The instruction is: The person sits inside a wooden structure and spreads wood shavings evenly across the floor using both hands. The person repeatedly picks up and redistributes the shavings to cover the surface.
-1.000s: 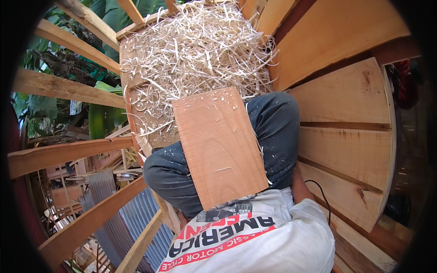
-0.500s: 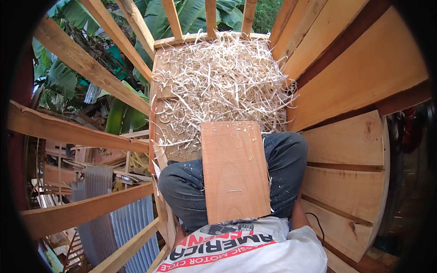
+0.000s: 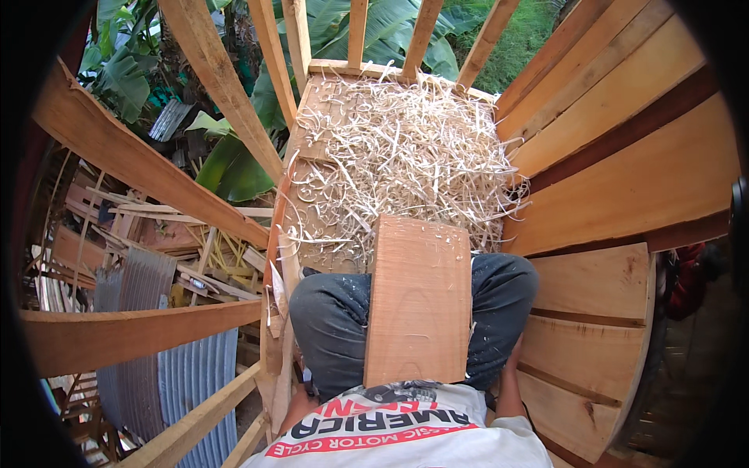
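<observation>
Board (image 3: 417,312) rests over the legs (image 3: 331,324), smooth-looking face up, shavings (image 3: 413,148) heaped beyond, so shaving looks well along, what's left unclear; both hands out of sight, can't tell if spread or gripping.

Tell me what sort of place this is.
Probably an open-air woodworking spot, perhaps a porch: curly wood shavings litter the floor, a board rests on the person's legs, and wooden slats open onto greenery.
</observation>
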The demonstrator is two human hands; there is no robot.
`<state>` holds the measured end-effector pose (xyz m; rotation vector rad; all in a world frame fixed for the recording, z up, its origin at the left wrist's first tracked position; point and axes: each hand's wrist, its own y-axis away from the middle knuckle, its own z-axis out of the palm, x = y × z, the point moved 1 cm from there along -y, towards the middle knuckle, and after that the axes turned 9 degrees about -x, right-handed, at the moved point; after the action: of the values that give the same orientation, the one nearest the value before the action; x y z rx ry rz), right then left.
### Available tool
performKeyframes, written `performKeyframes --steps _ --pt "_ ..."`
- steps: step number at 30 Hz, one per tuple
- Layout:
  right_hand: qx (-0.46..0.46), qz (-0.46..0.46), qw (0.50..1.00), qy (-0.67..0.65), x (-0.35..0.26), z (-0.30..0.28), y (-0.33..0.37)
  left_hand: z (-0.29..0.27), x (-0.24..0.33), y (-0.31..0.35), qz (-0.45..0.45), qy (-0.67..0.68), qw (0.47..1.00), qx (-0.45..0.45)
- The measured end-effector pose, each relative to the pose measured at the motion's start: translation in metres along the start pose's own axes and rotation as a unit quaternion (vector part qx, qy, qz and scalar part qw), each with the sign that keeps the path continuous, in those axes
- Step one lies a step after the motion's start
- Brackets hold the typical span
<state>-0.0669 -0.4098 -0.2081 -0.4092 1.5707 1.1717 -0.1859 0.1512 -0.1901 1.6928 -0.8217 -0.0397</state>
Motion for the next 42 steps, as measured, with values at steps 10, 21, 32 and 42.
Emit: performKeyframes --steps 10,21,32,42 --pt "0.145 -0.352 0.773 0.509 -0.087 0.041 0.081 -0.023 0.044 0.025 -0.048 -0.056 0.997 -0.033" --pt "0.465 -0.757 0.458 0.033 -0.475 0.012 0.147 -0.007 -0.026 -0.041 -0.004 -0.097 0.988 -0.116" --pt "0.513 -0.425 0.719 0.197 -0.609 -0.143 0.053 0.007 -0.027 -0.041 -0.032 -0.073 0.994 -0.071" --pt "0.424 -0.375 0.764 0.31 -0.67 -0.181 -0.103 0.026 -0.011 -0.009 -0.14 -0.024 0.989 0.035"
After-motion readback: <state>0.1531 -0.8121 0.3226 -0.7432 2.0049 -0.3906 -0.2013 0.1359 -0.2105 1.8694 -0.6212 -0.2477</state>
